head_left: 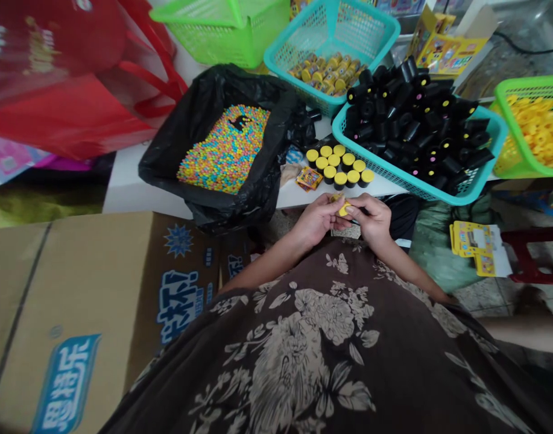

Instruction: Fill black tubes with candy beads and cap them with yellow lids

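And here we are at the front edge of a white table (pixel 131 187) — the left hand (pixel 319 218) and right hand (pixel 371 220) are close together just off that edge, fingers (pixel 333 208) curled in, pinching a small yellow piece (pixel 344 209) between them in a narrow grip from both sides. Just past the fingertips stands a loose cluster of black tubes with yellow caps (pixel 337 166), a small printed packet (pixel 309 178) right beside it. Crowding in on the left is a black plastic bag (pixel 167 169) full of multicoloured candy beads (pixel 226 147), its lower fold spilling over the table edge near the left hand. On the right, a teal basket (pixel 439 193) heaped with black tubes (pixel 412 120) sits close to the capped cluster, its rim running toward the table's front edge. Farther back are a second teal basket (pixel 276 60) of yellow-and-black tubes (pixel 324 75) and a green basket (pixel 213 36), with another green basket (pixel 529 90) of yellow rings (pixel 538 132) far right. Below the edge, a big cardboard carton (pixel 77 271) fills the left side, a stack of yellow printed cards (pixel 473 247) lies off to the right — and the forearms rest just above a floral top (pixel 303 337).
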Motion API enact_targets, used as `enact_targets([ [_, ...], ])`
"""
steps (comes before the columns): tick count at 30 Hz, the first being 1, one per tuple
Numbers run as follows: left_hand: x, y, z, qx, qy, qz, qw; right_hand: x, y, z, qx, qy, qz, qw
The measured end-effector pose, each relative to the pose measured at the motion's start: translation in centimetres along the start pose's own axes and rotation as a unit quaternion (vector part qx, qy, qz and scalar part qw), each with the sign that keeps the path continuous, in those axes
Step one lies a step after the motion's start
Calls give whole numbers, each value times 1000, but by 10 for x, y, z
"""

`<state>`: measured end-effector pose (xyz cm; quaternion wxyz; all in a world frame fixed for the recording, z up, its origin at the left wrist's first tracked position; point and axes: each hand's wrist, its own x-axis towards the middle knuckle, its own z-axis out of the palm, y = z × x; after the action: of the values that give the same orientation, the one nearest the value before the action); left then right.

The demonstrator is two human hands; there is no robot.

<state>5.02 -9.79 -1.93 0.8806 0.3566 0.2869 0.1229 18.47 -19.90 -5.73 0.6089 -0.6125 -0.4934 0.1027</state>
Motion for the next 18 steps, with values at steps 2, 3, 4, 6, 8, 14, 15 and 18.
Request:
enact_targets([
  [2, 2, 2, -3, 9, 3, -7, 1000, 0, 5, 3, 75, 8, 72, 994],
  [3, 2, 4, -4, 11, 7, -8, 1000, 1, 6, 5, 112, 7, 107, 988],
  [4, 2, 5, -4, 12, 13, -6, 1000, 2, 7, 6, 147, 5, 138, 979],
  [6, 0, 9, -2, 17, 29, 3, 999, 4, 4, 8, 209, -2, 185, 960],
  [8, -4, 13, 2, 25, 45, 13, 999, 5, -1, 9, 253, -18, 214, 943],
  [14, -6, 24, 2, 94, 31, -6, 995, 13, -6, 6, 282, -36, 230, 931],
  [15, -4, 25, 1, 104, 29, -2, 994, 14, -6, 5, 280, -32, 222, 934],
  [18, -4, 26, 5, 129, 13, -2, 992, 13, -11, -1, 280, -37, 204, 938],
])
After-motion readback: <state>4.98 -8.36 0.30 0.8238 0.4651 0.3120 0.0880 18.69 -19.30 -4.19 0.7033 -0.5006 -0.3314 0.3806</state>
